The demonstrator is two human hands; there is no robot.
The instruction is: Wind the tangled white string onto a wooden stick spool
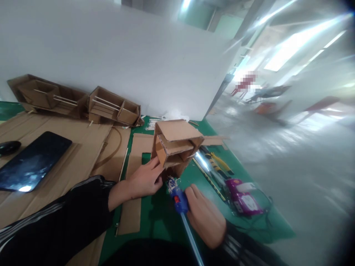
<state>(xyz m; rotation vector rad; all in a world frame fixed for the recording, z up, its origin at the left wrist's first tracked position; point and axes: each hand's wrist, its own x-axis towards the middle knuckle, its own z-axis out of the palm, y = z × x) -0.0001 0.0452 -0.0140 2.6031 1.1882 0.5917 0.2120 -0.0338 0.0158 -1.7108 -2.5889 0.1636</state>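
Note:
In the head view, my left hand (pixel 144 179) grips the lower left side of a small cardboard box structure (pixel 179 131) with inner partitions, tilted above the green table. My right hand (pixel 205 216) is wrapped round a blue hot glue gun (pixel 180 201) with a red switch. A long translucent glue stick (pixel 191 238) runs out of its rear toward me. The gun's nozzle end, tangled with strands that look like dried glue, points at the box's underside. Where the tip meets the cardboard is hidden in shadow.
Two partitioned cardboard pieces (pixel 111 105) stand by the white panel (pixel 111 48). A tablet (pixel 36 160) and a black mouse (pixel 9 147) lie on cardboard at left. Yellow-handled pliers (pixel 222 162) and a purple package (pixel 244 197) lie at right, near the table edge.

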